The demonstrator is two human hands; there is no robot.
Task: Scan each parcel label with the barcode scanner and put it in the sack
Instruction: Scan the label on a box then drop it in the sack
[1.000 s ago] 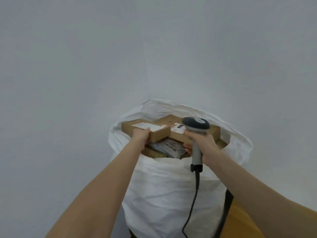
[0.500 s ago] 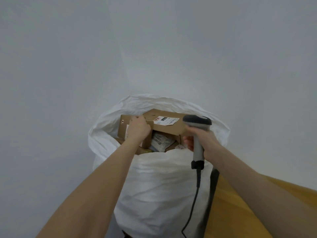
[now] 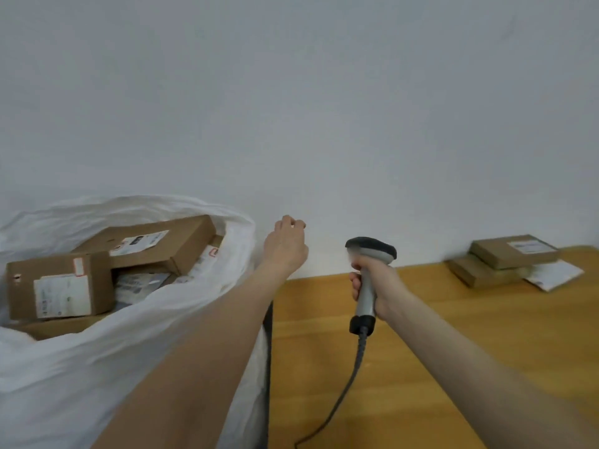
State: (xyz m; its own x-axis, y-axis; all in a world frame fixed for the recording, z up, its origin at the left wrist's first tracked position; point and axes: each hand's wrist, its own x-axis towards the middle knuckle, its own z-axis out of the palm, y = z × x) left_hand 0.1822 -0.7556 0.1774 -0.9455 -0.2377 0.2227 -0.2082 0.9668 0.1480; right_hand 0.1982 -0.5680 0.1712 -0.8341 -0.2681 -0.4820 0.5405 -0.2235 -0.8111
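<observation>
A white sack (image 3: 107,358) stands at the left, full of brown cardboard parcels; a labelled box (image 3: 58,285) lies nearest and a longer flat box (image 3: 162,243) behind it. My left hand (image 3: 287,246) is empty, its fingers loosely curled, in the air just right of the sack's rim. My right hand (image 3: 372,283) grips the grey barcode scanner (image 3: 369,273) by its handle, head pointing away, cable hanging down. On the wooden table (image 3: 453,335), at the far right, sits a small stack of flat brown parcels (image 3: 505,257) with a white mailer (image 3: 554,275) beside it.
A plain white wall fills the upper view. The scanner's dark cable (image 3: 343,393) trails down across the table toward the near edge. A dark strip (image 3: 267,367) runs between sack and table.
My left hand has let go of the box in the sack and moved right, out over the sack's rim. The view has swung right, showing the table and more parcels.
</observation>
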